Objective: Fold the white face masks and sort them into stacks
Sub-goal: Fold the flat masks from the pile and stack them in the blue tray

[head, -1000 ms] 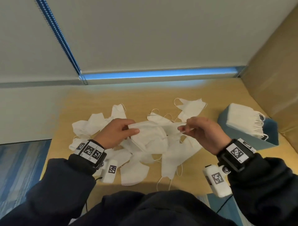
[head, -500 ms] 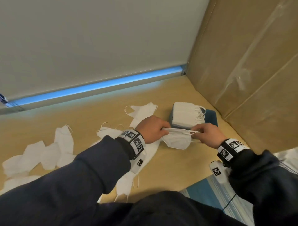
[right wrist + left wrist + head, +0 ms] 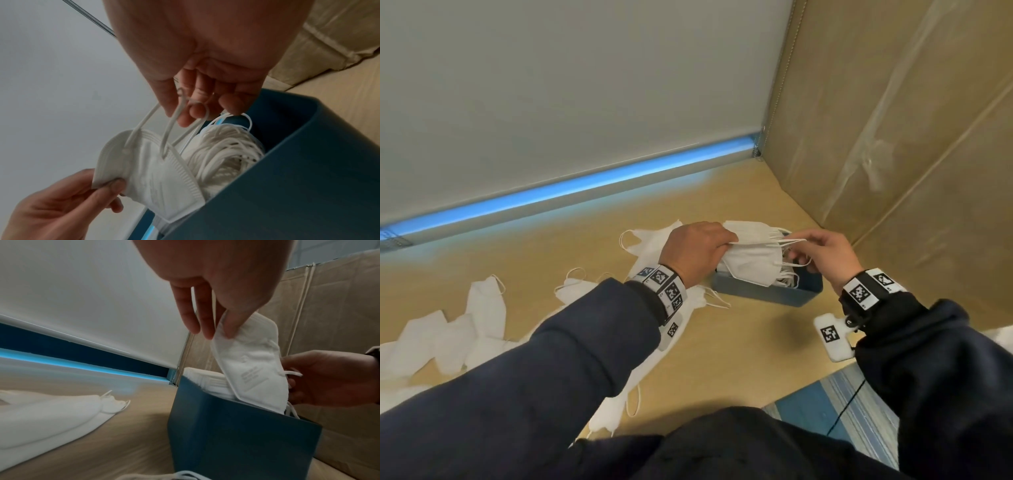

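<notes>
A folded white face mask [image 3: 751, 265] [image 3: 252, 368] [image 3: 156, 177] hangs with its lower edge inside the blue box [image 3: 767, 295] [image 3: 236, 439] [image 3: 298, 178]. My left hand [image 3: 697, 251] [image 3: 218, 288] pinches its left end. My right hand [image 3: 822, 255] [image 3: 197, 91] pinches its ear loops [image 3: 170, 123] at the right end. A stack of folded masks [image 3: 753, 229] [image 3: 207, 382] stands in the box behind it, loops [image 3: 226, 149] bunched at the right. Several loose unfolded masks [image 3: 482, 308] lie on the wooden table [image 3: 756, 359] to the left.
A cardboard wall [image 3: 911, 137] rises just right of and behind the box. A grey blind [image 3: 585, 85] with a blue-lit gap [image 3: 585, 186] closes the back. The table's front edge [image 3: 808, 390] lies near my right wrist, above blue striped floor [image 3: 835, 411].
My view and both hands have swung right from the loose pile to the blue box. The folded mask, held above the table half a second ago, now dips into the box in front of the stack.
</notes>
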Demonstrator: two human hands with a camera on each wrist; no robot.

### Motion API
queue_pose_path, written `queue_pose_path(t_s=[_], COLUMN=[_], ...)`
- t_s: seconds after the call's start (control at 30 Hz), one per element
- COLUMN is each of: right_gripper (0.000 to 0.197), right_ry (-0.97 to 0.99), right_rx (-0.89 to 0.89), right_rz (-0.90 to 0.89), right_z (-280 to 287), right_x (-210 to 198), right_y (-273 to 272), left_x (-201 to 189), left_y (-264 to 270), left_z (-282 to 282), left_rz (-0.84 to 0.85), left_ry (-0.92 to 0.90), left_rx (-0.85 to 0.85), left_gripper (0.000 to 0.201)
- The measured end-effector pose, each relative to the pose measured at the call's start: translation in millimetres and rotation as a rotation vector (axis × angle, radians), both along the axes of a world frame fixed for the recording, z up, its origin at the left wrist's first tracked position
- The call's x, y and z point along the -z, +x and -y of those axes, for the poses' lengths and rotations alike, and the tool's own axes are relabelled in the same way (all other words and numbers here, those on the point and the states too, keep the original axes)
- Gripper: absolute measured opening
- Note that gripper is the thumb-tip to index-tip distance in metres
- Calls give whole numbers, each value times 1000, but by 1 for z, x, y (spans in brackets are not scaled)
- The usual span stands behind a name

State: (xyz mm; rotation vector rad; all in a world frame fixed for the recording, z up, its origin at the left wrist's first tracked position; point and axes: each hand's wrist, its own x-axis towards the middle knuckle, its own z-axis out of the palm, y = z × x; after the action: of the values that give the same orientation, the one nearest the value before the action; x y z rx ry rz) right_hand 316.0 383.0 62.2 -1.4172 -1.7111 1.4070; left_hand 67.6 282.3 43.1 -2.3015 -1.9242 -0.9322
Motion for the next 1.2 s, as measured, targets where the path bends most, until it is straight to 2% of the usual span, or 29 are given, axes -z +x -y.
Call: queue_pose_path(t_s=[0.13,0.27,0.37,0.47,0.53,0.6,0.73,0.83,0.9,1.0,1.2], right_gripper=[10,8,6,12,14,15,18,17,17,20,19], right_ry=[14,33,17,45,72,131,294,307,294,269,145], right_rx=[-12,-159,-286,-323,-345,-354,-364,-409,-416,-399,-396], right_rz=[-110,-99,-48,14,88,186,384,510,585,605,546], right_z=[-1,1,4,-1,-6,-10,-12,-11,-12,-14,-24], right_x=[7,13,18,24,25,24,20,20,22,26,23], right_y=[12,24,27,30,33,35,38,38,36,33,34], left_x=[2,16,32,37,27,21,24,39,39,31,34], left_y=[1,-3,-2,5,11,13,17,16,13,8,6], left_z=[8,24,30,19,9,2,5,2,-2,-3,10], left_rz=[-24,-96,-141,-171,-173,-157,-98,-124,-123,-63,-25], left_ry=[98,116,32,-89,-181,-241,-139,-162,-177,-182,-241], left_rx=[7,77,136,142,102,47,75,95,83,72,62], left_gripper=[28,28,21,24,19,22,20,30,27,15,12])
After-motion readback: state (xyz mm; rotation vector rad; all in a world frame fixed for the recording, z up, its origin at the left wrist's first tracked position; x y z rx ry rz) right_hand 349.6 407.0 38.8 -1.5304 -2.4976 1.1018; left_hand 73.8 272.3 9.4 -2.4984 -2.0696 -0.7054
